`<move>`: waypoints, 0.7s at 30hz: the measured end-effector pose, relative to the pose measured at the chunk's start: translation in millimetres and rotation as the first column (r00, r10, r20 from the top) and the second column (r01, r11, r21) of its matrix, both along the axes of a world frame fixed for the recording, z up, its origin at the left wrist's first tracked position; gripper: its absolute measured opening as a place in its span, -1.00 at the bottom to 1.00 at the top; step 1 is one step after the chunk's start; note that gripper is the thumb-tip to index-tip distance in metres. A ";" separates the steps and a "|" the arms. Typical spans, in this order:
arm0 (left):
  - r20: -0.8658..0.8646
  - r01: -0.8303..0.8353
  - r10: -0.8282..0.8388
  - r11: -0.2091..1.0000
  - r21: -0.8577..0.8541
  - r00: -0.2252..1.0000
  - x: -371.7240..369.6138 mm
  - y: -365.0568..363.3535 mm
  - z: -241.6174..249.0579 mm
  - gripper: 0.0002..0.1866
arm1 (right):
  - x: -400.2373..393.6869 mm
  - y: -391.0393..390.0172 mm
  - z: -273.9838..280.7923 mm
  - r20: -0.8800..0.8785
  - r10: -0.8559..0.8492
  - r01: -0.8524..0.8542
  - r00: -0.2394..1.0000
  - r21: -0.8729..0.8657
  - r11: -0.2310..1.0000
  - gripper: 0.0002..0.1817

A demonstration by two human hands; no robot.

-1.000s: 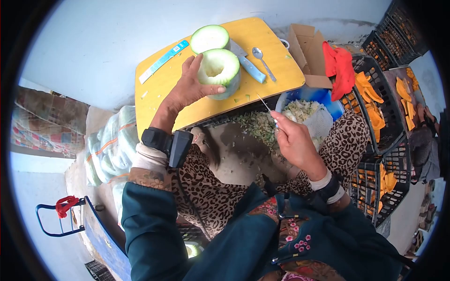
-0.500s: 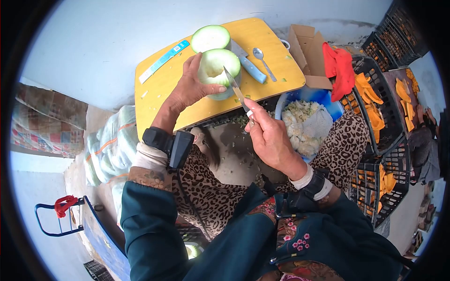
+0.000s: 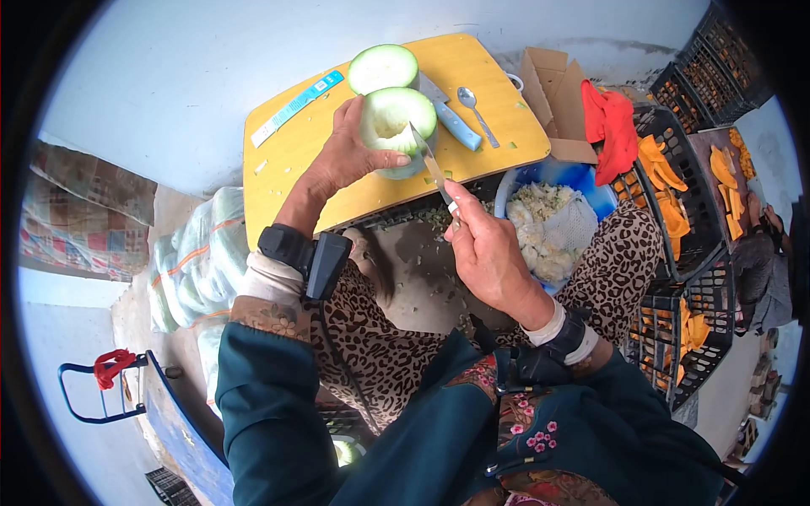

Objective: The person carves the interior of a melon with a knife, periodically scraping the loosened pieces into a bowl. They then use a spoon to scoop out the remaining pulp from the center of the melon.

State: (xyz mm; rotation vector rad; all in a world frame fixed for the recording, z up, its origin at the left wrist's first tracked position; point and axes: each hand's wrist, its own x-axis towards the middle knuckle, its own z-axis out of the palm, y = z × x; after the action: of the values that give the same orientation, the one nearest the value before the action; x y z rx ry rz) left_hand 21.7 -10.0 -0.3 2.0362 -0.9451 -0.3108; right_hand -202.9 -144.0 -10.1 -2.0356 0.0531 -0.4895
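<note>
My left hand grips the near side of a hollowed winter melon piece standing cut side up on the yellow table. In my right hand is a small knife, its blade tip against the melon's inner rim. A second melon piece with pale cut flesh sits just behind the first. To the right, a blue-handled kitchen knife lies partly hidden by the melon, with a metal spoon beside it.
A blue and white knife sleeve lies on the table's left. A blue basin holds pale pulp. At right are an open cardboard box, a red cloth and black crates of orange slices. Another person sits at far right.
The knife blade has shifted very slightly along the melon's rim. My left hand keeps its grip, and the objects on the table stay in place.
</note>
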 end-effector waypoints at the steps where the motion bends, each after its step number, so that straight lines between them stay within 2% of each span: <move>1: -0.006 -0.004 0.004 1.000 0.000 1.000 0.1 -0.7 -0.2 0.25 | -0.2 0.2 1.0 -0.012 -0.003 0.003 1.000 -0.014 1.000 -0.47; 5: -0.049 -0.021 0.020 1.000 -0.018 0.999 -3.4 -2.1 2.1 0.23 | -1.3 3.5 8.9 -0.045 -0.015 0.012 0.999 -0.072 0.997 -0.45; 8: -0.036 -0.023 0.022 1.000 -0.020 0.999 -1.3 -2.3 -1.4 0.23 | 0.1 6.4 9.5 -0.008 -0.038 0.035 0.999 -0.221 0.975 -0.42; 11: -0.035 -0.042 0.041 0.999 -0.003 0.999 -2.3 -2.5 -0.8 0.23 | 2.6 11.6 13.7 -0.076 -0.058 0.031 0.995 -0.320 0.947 -0.38; 21: -0.023 -0.066 0.065 0.996 -0.051 0.998 -6.2 -6.0 -0.2 0.16 | 20.5 7.5 26.7 -0.137 -0.030 -0.028 0.990 -0.400 0.916 -0.37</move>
State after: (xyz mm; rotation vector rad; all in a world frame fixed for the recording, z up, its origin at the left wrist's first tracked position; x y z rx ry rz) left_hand 15.5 -16.0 -0.5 2.0082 -0.8629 -0.2688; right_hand -182.4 -136.5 16.6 -2.4731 0.0407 -0.3781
